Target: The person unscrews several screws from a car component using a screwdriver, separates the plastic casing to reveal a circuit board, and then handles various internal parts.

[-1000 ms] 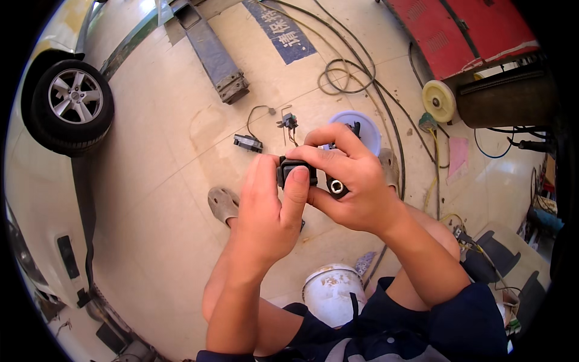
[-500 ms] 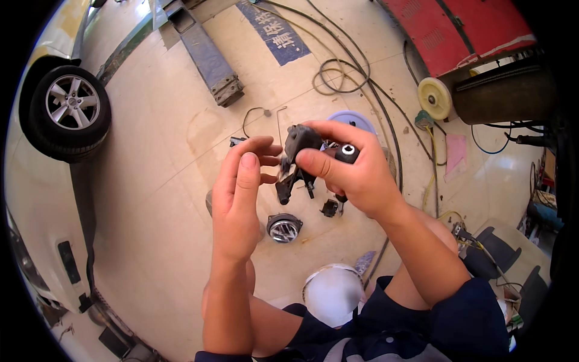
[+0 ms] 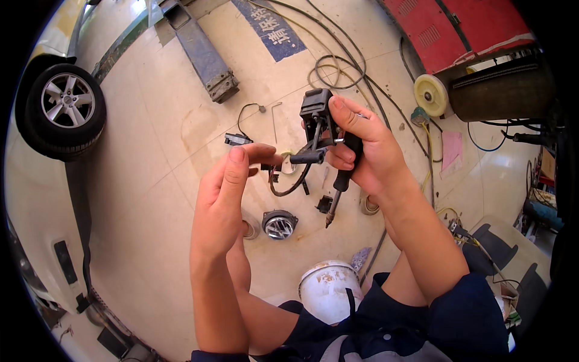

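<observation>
My right hand [image 3: 365, 133] grips a black plastic mechanism [image 3: 315, 114] with a boxy top, a jointed arm and a dangling black cable [image 3: 285, 192]. The same hand also clasps a black-handled screwdriver [image 3: 345, 178], its tip slanting down. To the left, my left hand [image 3: 226, 187] has its fingers apart and nothing visible in it; its fingertips are near the cable, and I cannot tell if they touch. Below, on the floor, lie a round black-and-chrome car emblem [image 3: 280, 225], a small black part [image 3: 324, 204] and a black connector piece with a thin cable [image 3: 238, 139].
A white bucket [image 3: 322, 274] stands between my legs. A bent thin rod [image 3: 275, 122] lies on the floor ahead. Hoses [image 3: 356, 66] run along the right, near a red cabinet [image 3: 434, 36] and a reel [image 3: 430, 96]. A car wheel [image 3: 67, 102] and steel lift arm [image 3: 202, 54] are left.
The mechanism has risen and turned in my right hand, so its arm and cable now show. The screwdriver's shaft has come into clear view. My left hand has shifted slightly left.
</observation>
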Action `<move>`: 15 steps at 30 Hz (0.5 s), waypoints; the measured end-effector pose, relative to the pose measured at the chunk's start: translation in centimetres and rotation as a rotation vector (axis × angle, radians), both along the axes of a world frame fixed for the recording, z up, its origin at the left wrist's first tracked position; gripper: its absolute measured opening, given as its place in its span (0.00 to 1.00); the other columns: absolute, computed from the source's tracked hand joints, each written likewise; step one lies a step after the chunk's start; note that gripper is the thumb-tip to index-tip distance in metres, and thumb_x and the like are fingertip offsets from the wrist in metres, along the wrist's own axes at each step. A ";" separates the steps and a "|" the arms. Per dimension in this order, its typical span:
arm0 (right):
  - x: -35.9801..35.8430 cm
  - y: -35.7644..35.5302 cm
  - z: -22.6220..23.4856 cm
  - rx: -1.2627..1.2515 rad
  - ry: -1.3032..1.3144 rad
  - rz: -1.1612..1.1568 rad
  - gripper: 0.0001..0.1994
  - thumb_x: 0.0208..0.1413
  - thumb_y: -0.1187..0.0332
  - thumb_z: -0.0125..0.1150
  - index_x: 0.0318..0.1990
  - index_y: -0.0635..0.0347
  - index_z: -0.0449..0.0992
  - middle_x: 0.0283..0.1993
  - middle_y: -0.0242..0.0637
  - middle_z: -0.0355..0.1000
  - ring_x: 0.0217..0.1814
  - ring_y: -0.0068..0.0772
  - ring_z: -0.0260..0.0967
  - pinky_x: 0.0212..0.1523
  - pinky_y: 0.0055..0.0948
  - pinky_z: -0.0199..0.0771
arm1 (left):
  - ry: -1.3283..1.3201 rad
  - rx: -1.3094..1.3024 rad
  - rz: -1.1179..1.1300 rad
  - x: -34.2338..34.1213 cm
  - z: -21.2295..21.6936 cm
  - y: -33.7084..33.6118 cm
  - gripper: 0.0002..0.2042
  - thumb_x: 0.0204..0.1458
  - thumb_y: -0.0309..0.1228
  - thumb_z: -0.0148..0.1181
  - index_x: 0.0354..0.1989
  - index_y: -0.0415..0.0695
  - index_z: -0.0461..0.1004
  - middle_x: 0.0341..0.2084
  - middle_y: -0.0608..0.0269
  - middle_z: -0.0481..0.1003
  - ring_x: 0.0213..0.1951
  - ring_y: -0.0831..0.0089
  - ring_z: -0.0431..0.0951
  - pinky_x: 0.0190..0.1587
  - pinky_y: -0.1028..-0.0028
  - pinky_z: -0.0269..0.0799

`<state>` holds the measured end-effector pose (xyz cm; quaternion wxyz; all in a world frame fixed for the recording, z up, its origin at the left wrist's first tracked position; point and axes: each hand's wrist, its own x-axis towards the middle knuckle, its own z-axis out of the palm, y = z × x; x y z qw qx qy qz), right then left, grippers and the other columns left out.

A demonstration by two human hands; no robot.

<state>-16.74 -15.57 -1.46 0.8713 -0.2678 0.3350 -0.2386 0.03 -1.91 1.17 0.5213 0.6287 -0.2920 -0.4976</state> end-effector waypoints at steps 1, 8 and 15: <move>0.1 -0.1 -0.2 -0.010 -0.013 0.007 0.16 0.66 0.57 0.52 0.44 0.64 0.74 0.26 0.32 0.73 0.13 0.11 0.53 0.14 0.16 0.50 | -0.050 0.029 0.033 -0.2 0.0 -0.1 0.25 0.67 0.47 0.41 0.49 0.35 0.73 0.43 0.57 0.77 0.47 0.68 0.75 0.54 0.70 0.65; 0.0 -0.8 -0.2 0.078 -0.237 -0.049 0.15 0.68 0.58 0.48 0.46 0.61 0.72 0.41 0.42 0.75 0.16 0.13 0.54 0.16 0.17 0.53 | 0.640 0.180 -0.043 0.5 0.8 0.0 0.28 0.66 0.47 0.39 0.60 0.32 0.62 0.46 0.44 0.72 0.39 0.59 0.78 0.40 0.70 0.74; -0.4 -1.0 -0.1 0.052 -0.111 -0.092 0.13 0.66 0.59 0.52 0.45 0.60 0.72 0.39 0.39 0.75 0.16 0.13 0.54 0.16 0.16 0.53 | 0.648 -0.359 0.178 1.1 0.2 0.2 0.24 0.55 0.20 0.54 0.61 0.32 0.61 0.46 0.48 0.72 0.48 0.61 0.76 0.47 0.71 0.75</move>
